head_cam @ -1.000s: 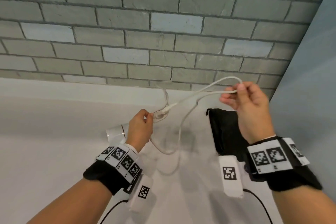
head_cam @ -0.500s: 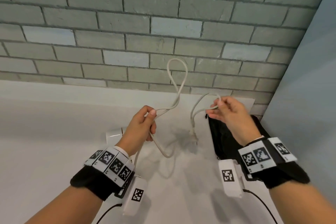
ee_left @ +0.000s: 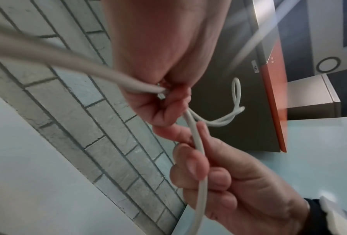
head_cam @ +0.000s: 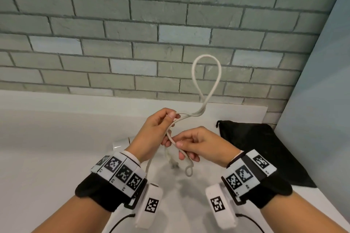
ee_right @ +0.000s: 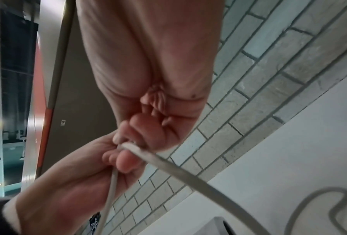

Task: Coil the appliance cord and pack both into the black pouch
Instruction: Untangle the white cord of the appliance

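A white cord (head_cam: 206, 73) stands in a tall loop above my left hand (head_cam: 173, 117), which pinches its crossed strands between thumb and fingers. Just below, my right hand (head_cam: 177, 143) pinches the same cord, and a small loop and the plug end (head_cam: 173, 164) hang under it. The left wrist view shows the cord (ee_left: 196, 143) running from my left fingers down through the right hand (ee_left: 219, 174). Part of the white appliance (head_cam: 121, 143) lies on the table behind my left wrist. The black pouch (head_cam: 265, 147) lies flat to the right of both hands.
The white table (head_cam: 47, 157) runs back to a grey brick wall (head_cam: 132, 24). A pale blue panel (head_cam: 322, 100) closes off the right side beside the pouch. Both wrists carry black bands with marker tags and white camera units.
My right hand has come down and left until it meets the left hand. The cord between them has gathered into a taller loop above the left hand.
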